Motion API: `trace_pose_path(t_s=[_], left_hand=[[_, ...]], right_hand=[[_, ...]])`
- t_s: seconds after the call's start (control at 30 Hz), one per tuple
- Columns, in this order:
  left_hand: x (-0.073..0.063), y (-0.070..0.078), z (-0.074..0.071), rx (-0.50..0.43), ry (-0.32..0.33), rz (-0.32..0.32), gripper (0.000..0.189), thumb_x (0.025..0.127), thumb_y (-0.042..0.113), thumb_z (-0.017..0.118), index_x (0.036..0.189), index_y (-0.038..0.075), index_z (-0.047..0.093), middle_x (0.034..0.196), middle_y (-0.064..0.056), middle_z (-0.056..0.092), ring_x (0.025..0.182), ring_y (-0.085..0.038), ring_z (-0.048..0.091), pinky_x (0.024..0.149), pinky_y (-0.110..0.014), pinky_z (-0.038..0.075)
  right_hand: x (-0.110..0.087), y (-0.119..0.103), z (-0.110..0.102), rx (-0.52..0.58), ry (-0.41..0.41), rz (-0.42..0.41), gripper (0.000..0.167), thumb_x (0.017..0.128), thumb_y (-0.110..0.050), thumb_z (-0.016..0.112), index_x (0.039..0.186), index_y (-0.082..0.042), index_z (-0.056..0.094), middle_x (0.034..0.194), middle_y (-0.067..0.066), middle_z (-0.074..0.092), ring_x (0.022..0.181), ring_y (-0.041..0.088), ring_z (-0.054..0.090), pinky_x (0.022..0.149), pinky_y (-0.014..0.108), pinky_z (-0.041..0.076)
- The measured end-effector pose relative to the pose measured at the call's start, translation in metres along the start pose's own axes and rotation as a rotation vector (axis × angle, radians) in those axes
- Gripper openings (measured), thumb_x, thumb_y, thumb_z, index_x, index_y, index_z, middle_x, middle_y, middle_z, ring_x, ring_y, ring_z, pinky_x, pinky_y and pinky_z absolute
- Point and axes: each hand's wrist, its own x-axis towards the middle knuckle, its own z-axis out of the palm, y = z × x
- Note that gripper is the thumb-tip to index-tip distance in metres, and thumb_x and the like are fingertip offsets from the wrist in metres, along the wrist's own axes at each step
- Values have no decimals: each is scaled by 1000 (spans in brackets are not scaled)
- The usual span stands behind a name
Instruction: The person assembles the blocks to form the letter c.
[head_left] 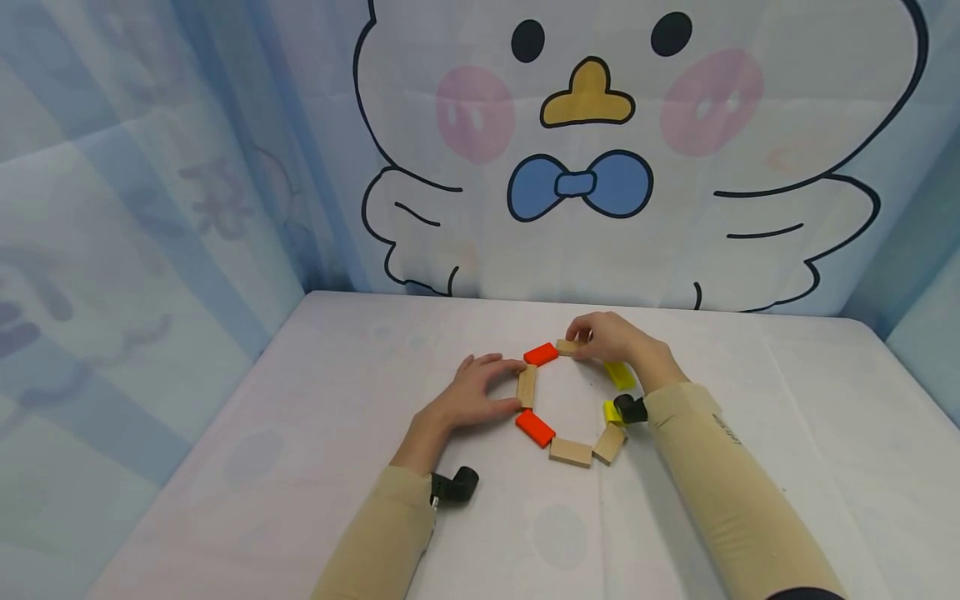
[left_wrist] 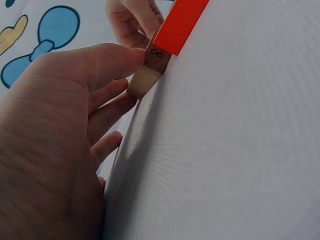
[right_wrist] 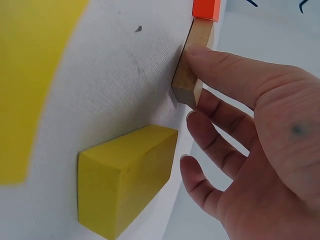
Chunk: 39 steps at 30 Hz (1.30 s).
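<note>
Wooden, red and yellow blocks form a ring on the table. My left hand (head_left: 474, 393) holds a plain wooden block (head_left: 527, 387) on the ring's left side, thumb near its lower end and a fingertip near its upper end. In the left wrist view, that block (left_wrist: 145, 81) lies against the thumb. At the top of the ring, my right hand (head_left: 611, 337) pinches another wooden block (right_wrist: 192, 70), its thumb on the upper face and fingers behind. That block's far end meets a red block (head_left: 541, 354). A yellow block (right_wrist: 127, 175) lies below the right fingers, apart from them.
A second red block (head_left: 536, 428), two more wooden blocks (head_left: 571, 452) and another yellow block (head_left: 611, 412) continue the ring. The white table (head_left: 810, 467) meets a printed cloth backdrop (head_left: 592, 250) at its far edge. Black wrist cameras (head_left: 456, 485) hang beside both sleeves.
</note>
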Motion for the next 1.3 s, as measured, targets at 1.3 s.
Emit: trace_pose_path(t_s=[1.3], left_hand=[[-1,2,0,-6,4,-12,56,91,33,68,144,19,57,148,-3,53,145,-26,31,122,-50,4]], right_hand=[[-12,-2,-12,-25,10,-33,32,95,-16,70,125,-5,66,111,15,60,93,29,54,80,36,51]])
